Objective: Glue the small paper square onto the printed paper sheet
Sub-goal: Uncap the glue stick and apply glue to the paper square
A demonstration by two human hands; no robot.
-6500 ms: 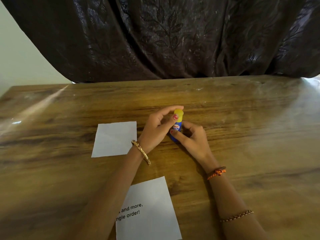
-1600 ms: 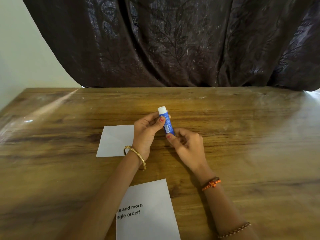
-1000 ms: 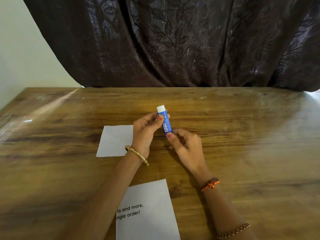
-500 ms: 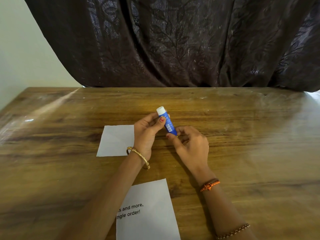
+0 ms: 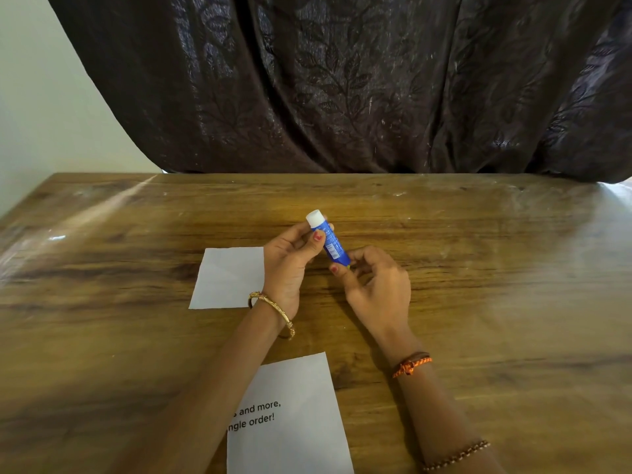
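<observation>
Glue stick [image 5: 329, 241], uncapped, sits tilted between your 2 hands above the table [image 5: 478, 268], white glue tip up and away from you. Vs 6.5 s ago, the yellow cap is gone from the top & isn't visible anywhere now; over the last 1.6 s the stick has barely shifted, just leaned a bit more. Meaning: stick is open and, by the look of it, you're twisting the base to raise the glue, so nothing has been applied to paper yet.

Grip: your left hand [image 5: 289, 265] pinches the upper barrel narrowly, thumb on the blue label; your right hand [image 5: 376, 285] has fingertips closed on the bottom end, other fingers loosely curled.

Small paper square [image 5: 227, 277] lies flat on the table just left of your left hand, partly hidden behind it, untouched. Printed paper sheet [image 5: 301, 422] lies nearer you, between your forearms, left arm covering part of the text; well apart from the square.

Count: 1 glue stick, 1 blank square, 1 printed sheet, 2 hands, 1 gold bangle [image 5: 273, 311] on left wrist, 2 bands on right arm — orange thread [image 5: 412, 366] & beads [image 5: 456, 456]. Dark curtain [image 5: 342, 80] hangs behind.
</observation>
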